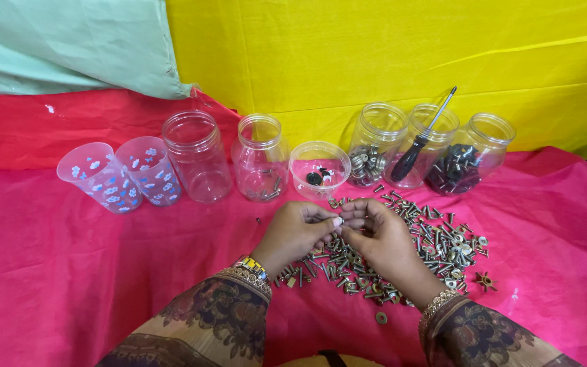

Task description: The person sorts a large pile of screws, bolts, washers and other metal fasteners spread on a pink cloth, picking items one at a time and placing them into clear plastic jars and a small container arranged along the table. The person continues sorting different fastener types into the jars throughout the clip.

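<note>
While the left hand and the right hand meet fingertip to fingertip, both pinch one small metal piece between them, just above the pile of screws and nuts under the hands.

Left hand and right hand meet fingertip to fingertip above the screw pile, apparently pinching something small.

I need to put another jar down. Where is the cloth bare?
Bare pink cloth lies left of the left hand, below the patterned cups. Crowded: the screw pile around the right hand and the jar row.
</note>
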